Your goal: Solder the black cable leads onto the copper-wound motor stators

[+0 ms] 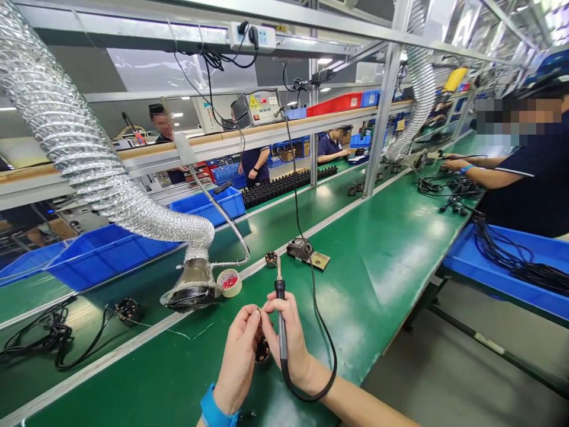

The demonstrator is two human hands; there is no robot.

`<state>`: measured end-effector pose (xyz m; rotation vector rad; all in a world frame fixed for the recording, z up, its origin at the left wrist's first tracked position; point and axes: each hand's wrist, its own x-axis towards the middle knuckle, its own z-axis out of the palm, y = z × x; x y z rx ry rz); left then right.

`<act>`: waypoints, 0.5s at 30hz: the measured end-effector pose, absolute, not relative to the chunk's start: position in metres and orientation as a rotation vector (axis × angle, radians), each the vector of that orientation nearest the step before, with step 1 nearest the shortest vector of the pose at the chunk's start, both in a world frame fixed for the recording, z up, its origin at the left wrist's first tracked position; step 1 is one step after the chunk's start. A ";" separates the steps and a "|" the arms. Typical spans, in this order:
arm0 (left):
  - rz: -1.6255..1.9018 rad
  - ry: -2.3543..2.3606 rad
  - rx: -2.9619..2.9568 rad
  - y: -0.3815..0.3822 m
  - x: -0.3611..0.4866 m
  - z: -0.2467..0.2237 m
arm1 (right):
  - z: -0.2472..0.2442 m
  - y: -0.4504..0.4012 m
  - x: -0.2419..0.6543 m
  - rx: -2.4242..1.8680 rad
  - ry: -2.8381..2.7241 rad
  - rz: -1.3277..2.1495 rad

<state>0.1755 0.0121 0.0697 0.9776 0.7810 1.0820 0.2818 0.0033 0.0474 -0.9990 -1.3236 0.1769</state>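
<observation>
Two bare hands work low over the green bench, and one soldering iron (281, 320) stands upright in the right hand (291, 338), its tip pointing up and away. That hand's fingers (293, 317) clench around the iron's grip, and its black cord (332, 362) loops below the wrist. The left hand (237, 362), with one blue wristband (216, 409), pinches its fingertips (256, 314) together on what looks like a thin wire (259, 309), too small to be sure. One small dark motor (262, 350) with copper windings sits just below the fingers, between both hands and partly hidden by them; whether they touch it, I cannot tell. Beyond the hands lie a second small motor (271, 259), one roll of tape (229, 282) and one metal iron stand (307, 253). A fume-extractor nozzle (193, 284) on a silver duct (89, 148) hangs just beside the tape. Four blue bins are in view, the nearest (502, 255) holding coiled black cables (502, 258). A co-worker's hands (457, 163) work at the same bench, to the right and well apart
</observation>
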 end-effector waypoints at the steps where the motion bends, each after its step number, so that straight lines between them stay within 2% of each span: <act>1: 1.086 0.786 0.963 0.011 0.173 0.069 | 0.048 0.003 0.280 -0.994 -1.320 0.193; 8: 1.116 0.865 0.958 0.007 0.161 0.066 | 0.049 0.009 0.278 -0.926 -1.364 0.350; 15: 1.226 1.126 0.978 -0.009 0.109 0.049 | 0.043 0.055 0.314 -1.013 -1.573 0.113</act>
